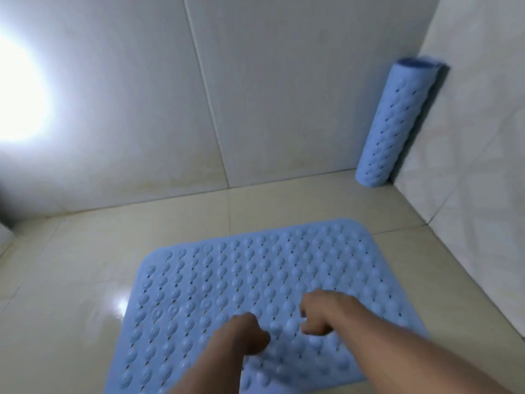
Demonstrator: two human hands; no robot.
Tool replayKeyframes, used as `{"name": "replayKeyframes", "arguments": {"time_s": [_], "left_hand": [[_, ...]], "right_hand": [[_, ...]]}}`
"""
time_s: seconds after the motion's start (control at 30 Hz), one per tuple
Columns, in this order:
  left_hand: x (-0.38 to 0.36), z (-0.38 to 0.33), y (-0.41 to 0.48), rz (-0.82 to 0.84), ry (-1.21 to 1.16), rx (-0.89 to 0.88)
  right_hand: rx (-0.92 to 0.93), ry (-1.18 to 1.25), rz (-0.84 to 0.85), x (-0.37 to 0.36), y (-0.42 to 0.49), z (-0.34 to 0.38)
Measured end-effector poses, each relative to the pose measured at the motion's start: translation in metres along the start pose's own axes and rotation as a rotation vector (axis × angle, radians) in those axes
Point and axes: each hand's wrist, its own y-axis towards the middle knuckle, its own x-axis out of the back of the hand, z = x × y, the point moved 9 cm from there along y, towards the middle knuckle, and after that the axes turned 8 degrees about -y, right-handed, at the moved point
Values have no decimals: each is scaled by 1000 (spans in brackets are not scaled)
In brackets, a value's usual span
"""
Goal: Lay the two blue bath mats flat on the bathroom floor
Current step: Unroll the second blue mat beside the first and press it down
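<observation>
One blue bath mat with rows of bumps and small holes lies spread flat on the beige tiled floor. Both my hands hover over its near half. My left hand has its fingers curled under and holds nothing. My right hand, a little further right, also has its fingers curled with nothing in them. Both are blurred by motion. The second blue mat is rolled into a tube and stands on end in the far right corner, leaning against the wall.
Grey tiled walls meet the floor behind the mat and on the right. Bare beige floor lies left of the flat mat and between it and the roll. A bright glare of light reflects off the left wall.
</observation>
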Motion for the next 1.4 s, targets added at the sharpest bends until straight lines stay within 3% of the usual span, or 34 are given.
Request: {"name": "replayKeyframes", "arguments": {"time_s": [0.07,0.3,0.53,0.73,0.87,0.97,1.13,1.3,1.4], "left_hand": [[44,-53,-4,-61,11,-125],[222,-245,-63,-512,248,-487],[291,-401,-109,-752,536,-649],[319,-482,-90,-815,605,-701],[334,-518,-72,-848,593,-745],[340,-537,-58,-860,584,-770],[335,-544,-34,-862,569,-755],[332,-540,-56,-1042,490,-904],[321,-525,-75,-1032,480,-936]], "right_hand": [[-69,29,-38,52,0,-53],[-273,90,-677,270,-107,-227],[-439,114,-955,348,-173,-347],[-389,150,-1010,375,-144,-395],[-454,60,-869,369,-101,-417],[-486,45,-967,369,-88,-421],[-408,20,-1078,362,-75,-412],[-294,-11,-1107,346,-80,-395],[-263,-32,-1091,325,-85,-374]]}}
